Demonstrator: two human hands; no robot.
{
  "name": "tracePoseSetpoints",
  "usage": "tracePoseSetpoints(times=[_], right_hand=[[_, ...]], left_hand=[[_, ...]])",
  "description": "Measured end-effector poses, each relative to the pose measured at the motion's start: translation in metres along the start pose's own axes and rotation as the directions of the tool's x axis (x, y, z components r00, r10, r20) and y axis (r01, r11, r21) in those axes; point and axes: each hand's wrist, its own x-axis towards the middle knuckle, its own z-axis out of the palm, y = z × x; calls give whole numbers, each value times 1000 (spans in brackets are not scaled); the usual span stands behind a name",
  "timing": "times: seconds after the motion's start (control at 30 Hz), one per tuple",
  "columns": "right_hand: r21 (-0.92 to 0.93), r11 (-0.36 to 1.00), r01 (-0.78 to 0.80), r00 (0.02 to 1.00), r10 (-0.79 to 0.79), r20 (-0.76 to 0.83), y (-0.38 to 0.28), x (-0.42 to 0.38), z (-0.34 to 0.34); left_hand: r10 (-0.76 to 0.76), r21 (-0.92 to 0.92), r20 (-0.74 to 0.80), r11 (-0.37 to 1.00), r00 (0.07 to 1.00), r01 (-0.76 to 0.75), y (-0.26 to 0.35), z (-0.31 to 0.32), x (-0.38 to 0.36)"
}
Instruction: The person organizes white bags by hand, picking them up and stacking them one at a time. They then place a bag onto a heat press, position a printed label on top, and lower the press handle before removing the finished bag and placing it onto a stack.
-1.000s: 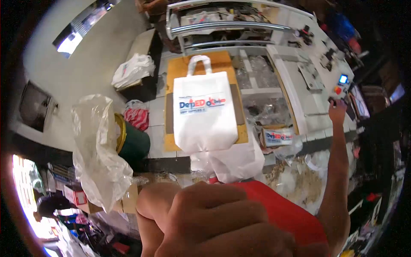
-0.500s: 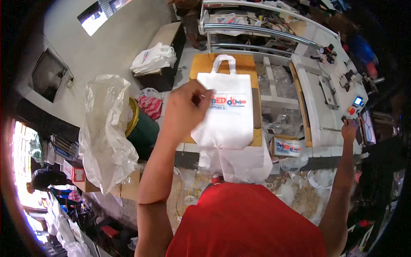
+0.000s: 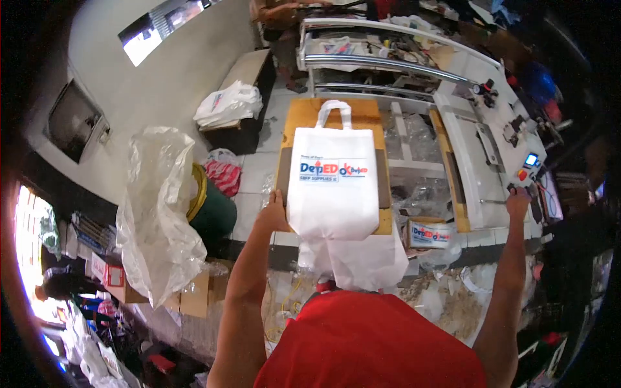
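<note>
A white tote bag (image 3: 333,200) with a printed red and blue logo lies flat on a wooden board (image 3: 362,111), its handles at the far end. Beside the bag's lower left edge, my left hand (image 3: 274,212) rests at the board's left edge; its fingers are too small to read clearly. My right hand (image 3: 518,202) is at the front of the white press machine (image 3: 469,145), close to the red button (image 3: 522,175) and lit display (image 3: 531,160). What its fingers touch cannot be made out.
A green bin (image 3: 217,210) and a large clear plastic bag (image 3: 155,213) stand at the left. White bags (image 3: 229,103) are piled on a dark bench. A small box (image 3: 430,234) sits right of the board. Metal rails (image 3: 388,63) cross behind; a person (image 3: 283,39) stands beyond.
My left hand has moved from above the printed logo down to the board's left edge, uncovering the print. My right hand stays by the machine's controls. The view has shifted slightly.
</note>
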Motion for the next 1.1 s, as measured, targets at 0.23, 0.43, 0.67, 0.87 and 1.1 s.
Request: tracePoseSetpoints(times=[0.23, 0.43, 0.67, 0.87, 1.1], right_hand=[[197, 966, -165, 986, 158, 53, -39, 11, -54], [138, 973, -185, 978, 169, 120, -64, 11, -77], [235, 969, -69, 995, 84, -55, -110, 9, -116], [284, 947, -151, 987, 158, -1, -191, 17, -170], [687, 727, -10, 999, -17, 33, -259, 26, -199]], left_hand=[[81, -76, -129, 993, 988, -91, 3, -6, -12], [139, -99, -281, 980, 950, -172, -11, 21, -6], [237, -46, -334, 962, 912, -267, -18, 32, -6], [244, -45, -376, 959, 894, -280, -21, 34, -3], [248, -176, -459, 916, 853, -360, -10, 18, -23]])
